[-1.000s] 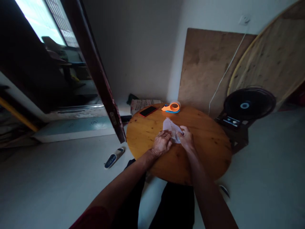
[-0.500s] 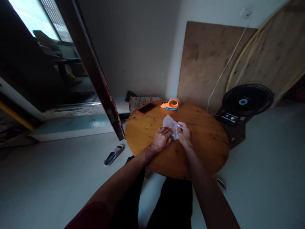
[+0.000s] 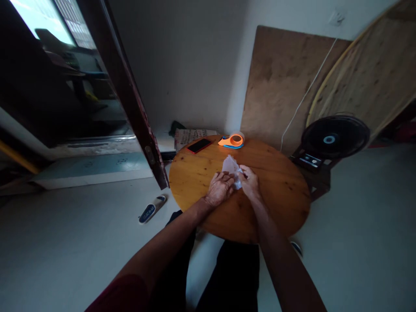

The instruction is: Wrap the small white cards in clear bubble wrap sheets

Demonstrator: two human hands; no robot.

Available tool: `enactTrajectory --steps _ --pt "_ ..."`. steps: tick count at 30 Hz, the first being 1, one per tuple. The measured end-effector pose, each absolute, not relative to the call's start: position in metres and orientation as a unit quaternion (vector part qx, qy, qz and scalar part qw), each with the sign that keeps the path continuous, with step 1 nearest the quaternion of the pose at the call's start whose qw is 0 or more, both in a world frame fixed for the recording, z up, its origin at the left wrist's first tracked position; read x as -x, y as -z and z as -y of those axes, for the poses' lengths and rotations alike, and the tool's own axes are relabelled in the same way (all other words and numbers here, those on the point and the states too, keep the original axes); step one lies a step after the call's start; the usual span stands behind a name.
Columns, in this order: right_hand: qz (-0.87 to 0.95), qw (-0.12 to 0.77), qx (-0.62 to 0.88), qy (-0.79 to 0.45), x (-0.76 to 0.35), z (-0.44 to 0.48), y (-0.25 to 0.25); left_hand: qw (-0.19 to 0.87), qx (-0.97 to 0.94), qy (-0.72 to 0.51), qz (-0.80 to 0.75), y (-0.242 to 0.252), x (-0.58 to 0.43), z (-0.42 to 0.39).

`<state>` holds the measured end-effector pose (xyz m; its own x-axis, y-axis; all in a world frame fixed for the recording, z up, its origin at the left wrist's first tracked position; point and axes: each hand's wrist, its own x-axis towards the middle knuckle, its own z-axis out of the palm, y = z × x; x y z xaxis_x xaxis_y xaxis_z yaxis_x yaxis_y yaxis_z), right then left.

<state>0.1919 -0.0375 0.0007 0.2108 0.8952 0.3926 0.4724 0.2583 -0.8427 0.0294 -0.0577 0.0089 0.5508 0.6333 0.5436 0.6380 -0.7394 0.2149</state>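
A crumpled, translucent whitish plastic bag (image 3: 230, 164) lies on the round wooden table (image 3: 276, 195), between my two hands. My left hand (image 3: 221, 187) rests over the bag's lower left part, its bent fingers pressing it to the tabletop. At the bag's right edge, my right hand (image 3: 250, 181) pinches the plastic between thumb and fingers. Whatever the bag may contain cannot be made out. Beyond the bag sits an orange and blue tape dispenser (image 3: 232, 141). A dark phone with a red edge (image 3: 199, 146) lies to its left.
A black fan (image 3: 334, 138) stands just right of the table. Boards (image 3: 276, 82) lean against the wall behind. At the left is a dark door frame (image 3: 130, 91), with a slipper (image 3: 152, 209) on the floor below. Printed cardboard (image 3: 191, 136) shows behind the table.
My right hand has shifted slightly on the bag's right edge, and the plastic there is more bunched. My left hand stays in place on the bag. The view has shifted slightly.
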Motion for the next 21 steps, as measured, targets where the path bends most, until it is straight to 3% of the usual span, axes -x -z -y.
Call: enactTrajectory --steps 15,21 --pt "0.530 0.572 0.565 -0.271 -0.188 0.040 -0.008 -0.002 0.884 0.306 0.354 -0.010 -0.030 0.058" --pt "0.492 0.565 0.550 -0.369 -0.188 0.049 -0.019 -0.017 0.867 0.334 0.369 -0.007 -0.031 0.059"
